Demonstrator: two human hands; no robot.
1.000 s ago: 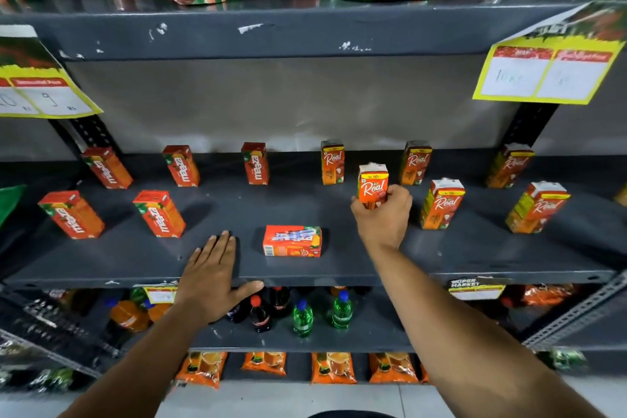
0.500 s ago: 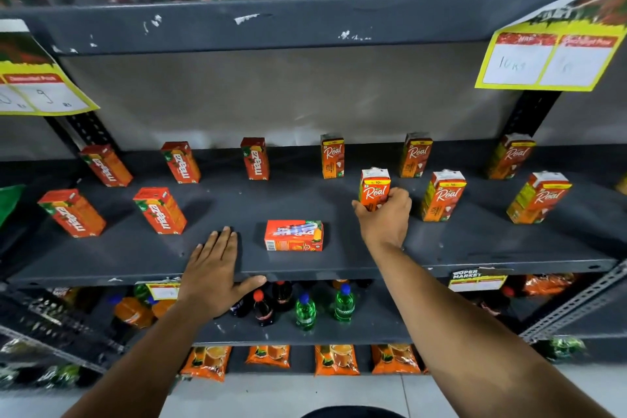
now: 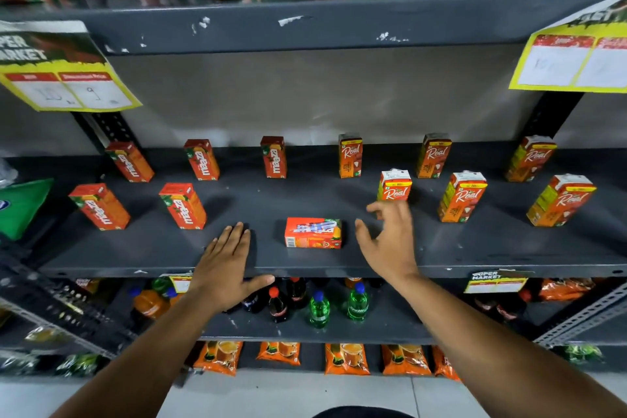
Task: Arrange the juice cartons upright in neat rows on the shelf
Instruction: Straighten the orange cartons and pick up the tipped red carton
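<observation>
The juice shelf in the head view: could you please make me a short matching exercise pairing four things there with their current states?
Things:
1. Left hand
2. Right hand
3. Maaza carton between the hands
4. Nearest Real carton

States:
A. Lying flat on its side
B. Standing upright, just beyond open fingers
C. Palm down, flat on the shelf's front edge
D. Open, fingers spread, holding nothing

Pairs: 1-C, 2-D, 3-A, 4-B

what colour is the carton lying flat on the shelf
Orange-red with a blue logo, the flat carton, seen in the head view.
</observation>
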